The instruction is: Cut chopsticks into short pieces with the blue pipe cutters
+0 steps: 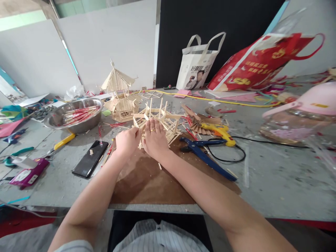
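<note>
Stick frame (169, 125), on counter (273, 182); left hand (128, 140) curled at its left edge, grip unclear; right hand (155, 138) flat, fingers extended over it. Step: apparently steadying; next move likely calls for light, even pressure.

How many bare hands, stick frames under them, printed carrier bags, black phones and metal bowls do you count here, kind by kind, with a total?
Bare hands: 2 (left hand, right hand)
Stick frame under them: 1
Printed carrier bags: 2 (white bag, red bag)
Black phone: 1
Metal bowl: 1
Total: 7
</note>
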`<state>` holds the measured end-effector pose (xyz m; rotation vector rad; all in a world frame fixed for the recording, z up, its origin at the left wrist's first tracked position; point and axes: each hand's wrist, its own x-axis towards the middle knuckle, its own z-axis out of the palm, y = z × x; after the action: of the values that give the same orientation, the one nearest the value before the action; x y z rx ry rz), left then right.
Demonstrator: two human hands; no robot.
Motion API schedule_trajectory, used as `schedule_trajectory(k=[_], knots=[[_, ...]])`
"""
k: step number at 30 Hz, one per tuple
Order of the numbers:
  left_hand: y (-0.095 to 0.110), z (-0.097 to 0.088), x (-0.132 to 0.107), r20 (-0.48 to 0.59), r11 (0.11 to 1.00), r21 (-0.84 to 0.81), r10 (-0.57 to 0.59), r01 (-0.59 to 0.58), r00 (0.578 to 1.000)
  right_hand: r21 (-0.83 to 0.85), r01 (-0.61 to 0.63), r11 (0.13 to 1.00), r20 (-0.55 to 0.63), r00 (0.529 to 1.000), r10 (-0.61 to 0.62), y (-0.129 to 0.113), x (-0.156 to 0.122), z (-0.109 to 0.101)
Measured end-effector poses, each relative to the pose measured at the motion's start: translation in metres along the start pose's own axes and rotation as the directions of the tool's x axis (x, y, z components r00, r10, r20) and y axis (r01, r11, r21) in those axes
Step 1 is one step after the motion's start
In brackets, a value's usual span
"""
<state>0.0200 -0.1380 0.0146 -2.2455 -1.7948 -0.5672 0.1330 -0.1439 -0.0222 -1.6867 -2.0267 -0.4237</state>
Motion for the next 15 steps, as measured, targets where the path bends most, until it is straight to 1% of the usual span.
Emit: schedule_trajectory(k=[6, 15], knots=[[-0.0006, 0.0021, 0.0012, 0.027, 1.0, 0.003, -0.008, 0.008, 1.0, -0.021, -0.005, 1.0, -0.045, 0.999, 0.004, 0.0016, -0.001, 0.0074], [0.0003, 0.0011, 0.0005, 0.008, 1.0, 0.0, -0.004, 0.004, 1.0, -0.028, -0.012, 1.0, -0.048, 0.999, 0.011, 0.0013, 0.0008, 0.0067]])
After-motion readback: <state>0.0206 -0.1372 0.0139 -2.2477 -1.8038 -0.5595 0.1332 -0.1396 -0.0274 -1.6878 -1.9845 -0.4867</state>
